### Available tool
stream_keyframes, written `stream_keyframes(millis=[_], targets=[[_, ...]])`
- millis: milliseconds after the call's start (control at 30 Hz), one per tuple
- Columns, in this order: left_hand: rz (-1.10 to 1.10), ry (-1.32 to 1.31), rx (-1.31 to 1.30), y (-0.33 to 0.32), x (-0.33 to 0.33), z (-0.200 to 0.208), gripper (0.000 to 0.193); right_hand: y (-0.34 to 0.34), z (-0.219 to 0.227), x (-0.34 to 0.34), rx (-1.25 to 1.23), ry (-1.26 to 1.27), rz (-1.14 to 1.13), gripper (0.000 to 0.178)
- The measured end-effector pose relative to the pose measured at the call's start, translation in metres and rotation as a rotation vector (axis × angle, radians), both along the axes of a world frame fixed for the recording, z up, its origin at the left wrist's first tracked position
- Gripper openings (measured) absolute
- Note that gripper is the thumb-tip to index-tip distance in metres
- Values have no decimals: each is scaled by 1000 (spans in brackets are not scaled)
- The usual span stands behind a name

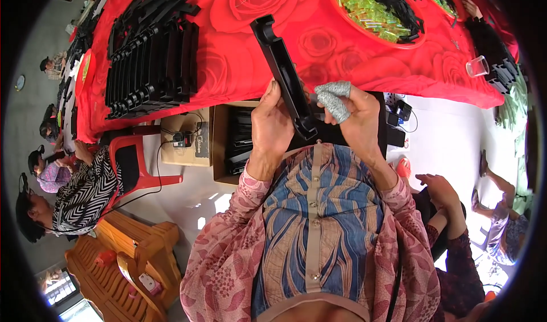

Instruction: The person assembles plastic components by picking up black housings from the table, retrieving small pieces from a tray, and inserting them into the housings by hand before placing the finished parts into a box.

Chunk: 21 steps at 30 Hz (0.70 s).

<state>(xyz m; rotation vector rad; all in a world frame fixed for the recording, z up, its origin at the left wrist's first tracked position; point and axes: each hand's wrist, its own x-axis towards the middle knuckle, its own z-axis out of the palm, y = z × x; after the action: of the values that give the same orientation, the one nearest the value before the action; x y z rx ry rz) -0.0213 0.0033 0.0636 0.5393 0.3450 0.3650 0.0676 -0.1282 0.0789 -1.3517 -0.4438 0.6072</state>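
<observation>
Starting on the left, rows of black plastic parts point(151, 66) are stacked on the red rose-print tablecloth point(228, 66), with a cardboard box point(221, 145) of more black pieces sitting under the table edge. Left hand point(270, 128) is curled closed around the lower end of a long black plastic bar point(282, 66) that tilts up and away over the table. Right hand point(356, 120), with grey fabric finger cots point(336, 103) on its fingertips, pinches the same bar's bottom end, and further right a red bowl point(373, 31) holds green and black bits.

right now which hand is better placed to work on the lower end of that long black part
Right, probably: the right hand, its fingers in grey cots, sits at the long black part's lower end, while the left hand grips and steadies it.
</observation>
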Motion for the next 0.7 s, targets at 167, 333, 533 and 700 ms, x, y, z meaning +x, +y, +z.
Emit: stream_keyframes(millis=[167,333,533,700], targets=[[99,-19,-49,1,0,-3,37,6,8,-6,-115,-1025,7,43],[95,-17,-29,-2,-2,-4,36,15,0,-14,-213,-1194,-36,52],[125,-54,108,-5,0,-4,39,18,-7,-18,-199,-1184,-36,41],[145,-92,294,-6,-3,-11,39,21,-7,-17,-134,-1130,-7,42]])
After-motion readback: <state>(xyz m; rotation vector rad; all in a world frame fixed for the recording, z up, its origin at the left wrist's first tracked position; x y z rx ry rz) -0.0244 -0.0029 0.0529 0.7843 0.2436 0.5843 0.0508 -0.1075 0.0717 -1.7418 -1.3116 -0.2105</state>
